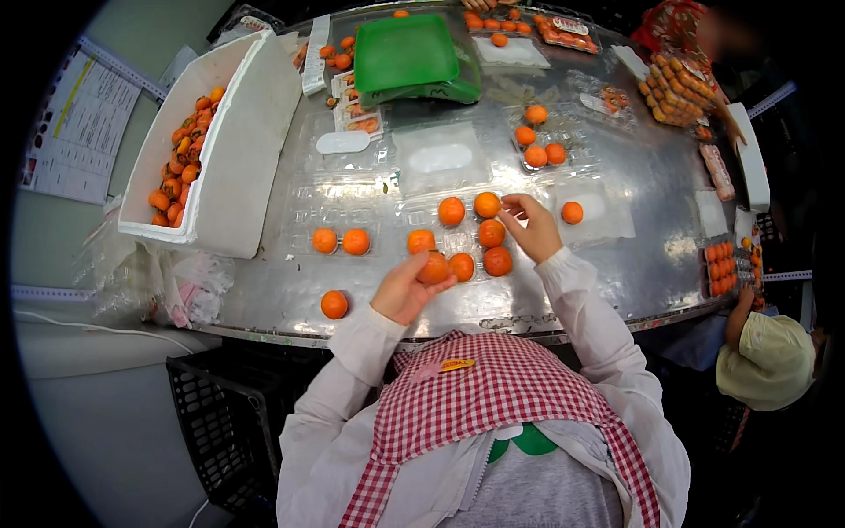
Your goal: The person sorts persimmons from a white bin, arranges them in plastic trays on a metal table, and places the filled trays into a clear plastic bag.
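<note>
My left hand (408, 290) holds an orange persimmon (433, 268) at the near edge of a clear plastic tray (412, 214). Several more persimmons sit in that tray. At its far right corner, the fingertips of my right hand (531, 228) touch or nearly touch a lighter orange persimmon (487, 204). Left of this, a second clear tray (304, 221) has two persimmons (340, 241) side by side. A lone persimmon (334, 304) lies on the metal table (264, 290) near its front edge. Right of my right hand, one persimmon (572, 212) rests on a white sheet (614, 221).
A white foam box (247, 145) of persimmons stands on its side at the left. Green trays (406, 53) are stacked at the back, near a clear tray with several persimmons (536, 156). Filled packs (676, 89) and other people, one in yellow (766, 360), are at the right.
</note>
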Demonstrator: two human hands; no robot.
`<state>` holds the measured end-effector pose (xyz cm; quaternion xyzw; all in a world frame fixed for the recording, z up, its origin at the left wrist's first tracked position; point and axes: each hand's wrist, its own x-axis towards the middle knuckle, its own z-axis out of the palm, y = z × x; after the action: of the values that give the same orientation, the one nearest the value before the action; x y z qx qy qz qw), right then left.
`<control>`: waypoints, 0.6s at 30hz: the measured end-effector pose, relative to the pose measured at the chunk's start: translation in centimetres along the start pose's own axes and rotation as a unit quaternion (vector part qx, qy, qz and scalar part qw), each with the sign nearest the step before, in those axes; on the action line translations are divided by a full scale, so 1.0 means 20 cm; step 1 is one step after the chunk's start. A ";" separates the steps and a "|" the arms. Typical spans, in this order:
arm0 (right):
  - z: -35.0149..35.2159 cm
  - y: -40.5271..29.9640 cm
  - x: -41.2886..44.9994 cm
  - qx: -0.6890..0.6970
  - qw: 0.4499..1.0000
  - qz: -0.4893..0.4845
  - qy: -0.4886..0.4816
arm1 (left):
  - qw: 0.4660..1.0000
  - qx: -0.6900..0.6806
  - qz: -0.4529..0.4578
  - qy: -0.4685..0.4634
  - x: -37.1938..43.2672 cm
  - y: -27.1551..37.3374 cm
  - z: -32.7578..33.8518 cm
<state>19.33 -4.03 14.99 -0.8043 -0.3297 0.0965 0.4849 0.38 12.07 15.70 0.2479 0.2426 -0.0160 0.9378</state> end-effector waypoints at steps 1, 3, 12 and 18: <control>-0.02 0.06 0.05 -0.060 0.998 0.013 -0.009 | 1.000 0.011 0.018 0.021 0.01 0.07 -0.01; -0.04 0.13 0.13 -0.119 0.991 0.027 -0.052 | 0.994 0.039 0.094 0.036 0.03 0.31 -0.04; 0.07 0.11 0.28 -0.285 0.935 -0.020 -0.211 | 0.910 -0.033 0.413 -0.025 -0.13 1.02 0.15; 0.04 0.17 0.30 -0.199 0.952 -0.028 -0.232 | 0.981 0.033 0.191 0.026 0.05 0.54 -0.02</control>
<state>25.03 -0.76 12.80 -0.8307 -0.4677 0.1990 0.2273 2.72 21.87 19.88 0.3203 0.2145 0.1616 0.9085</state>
